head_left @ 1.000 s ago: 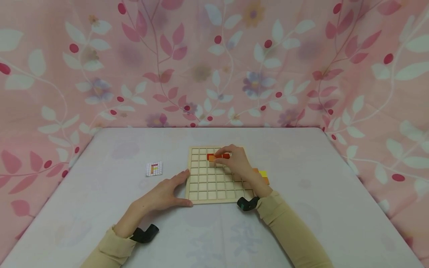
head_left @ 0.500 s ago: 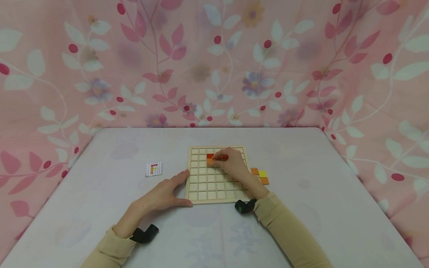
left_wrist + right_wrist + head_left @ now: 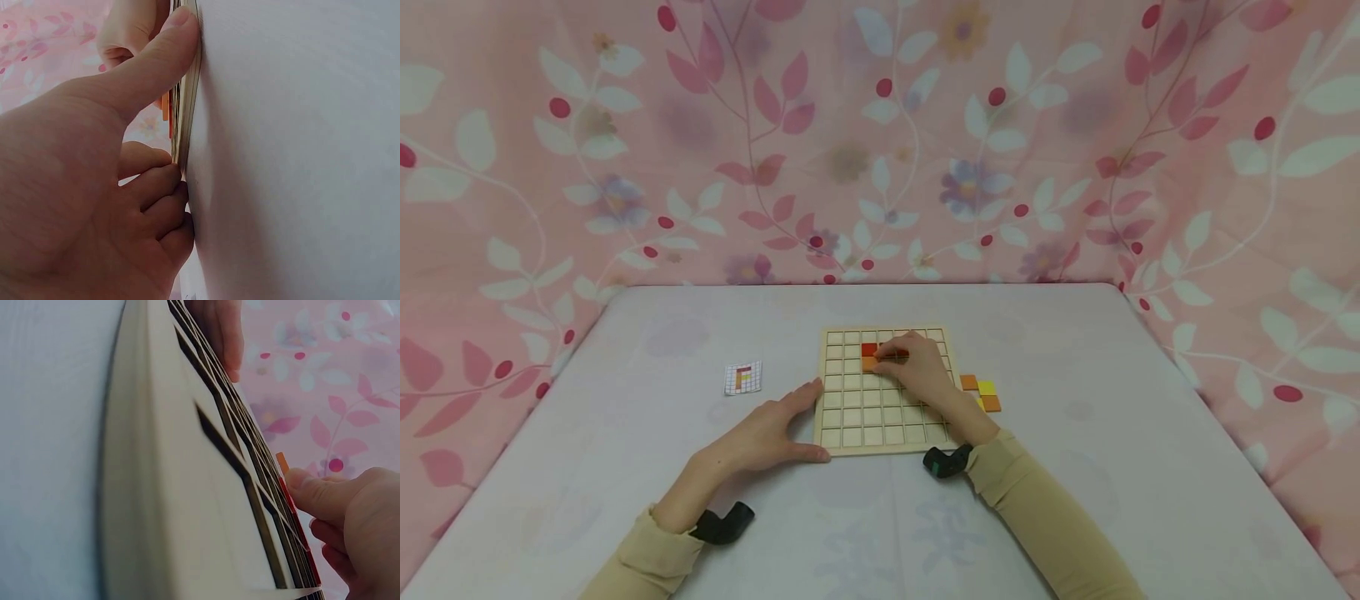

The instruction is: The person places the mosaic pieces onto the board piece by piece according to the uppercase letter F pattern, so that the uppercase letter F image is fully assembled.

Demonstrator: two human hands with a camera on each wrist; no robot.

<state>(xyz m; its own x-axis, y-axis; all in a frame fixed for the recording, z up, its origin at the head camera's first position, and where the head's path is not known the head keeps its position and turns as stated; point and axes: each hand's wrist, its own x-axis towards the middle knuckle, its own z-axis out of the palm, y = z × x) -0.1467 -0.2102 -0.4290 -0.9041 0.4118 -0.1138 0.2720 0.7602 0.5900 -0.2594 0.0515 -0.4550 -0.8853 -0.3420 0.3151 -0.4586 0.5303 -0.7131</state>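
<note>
A square wooden grid board (image 3: 854,416) lies on the table in the head view. My left hand (image 3: 765,435) rests against its left edge, thumb at the near left corner; in the left wrist view the thumb (image 3: 150,65) and fingertips touch the board's side. My right hand (image 3: 919,367) is over the upper part of the board, pinching an orange tile (image 3: 869,364) just below a red tile (image 3: 868,349). From the right wrist view, the orange tile (image 3: 282,463) stands out at the thumb tip, tilted off the grid. More red tiles are partly hidden behind the fingers.
Several orange and yellow tiles (image 3: 988,388) lie by the board's right edge, partly behind the right wrist. A small printed pattern card (image 3: 742,378) lies to the left of the board. Flowered pink cloth (image 3: 880,142) hangs behind the table (image 3: 1037,333).
My right hand has shifted slightly left and down with the orange tile, which now sits directly below the leftmost red tile. My left hand stays in place.
</note>
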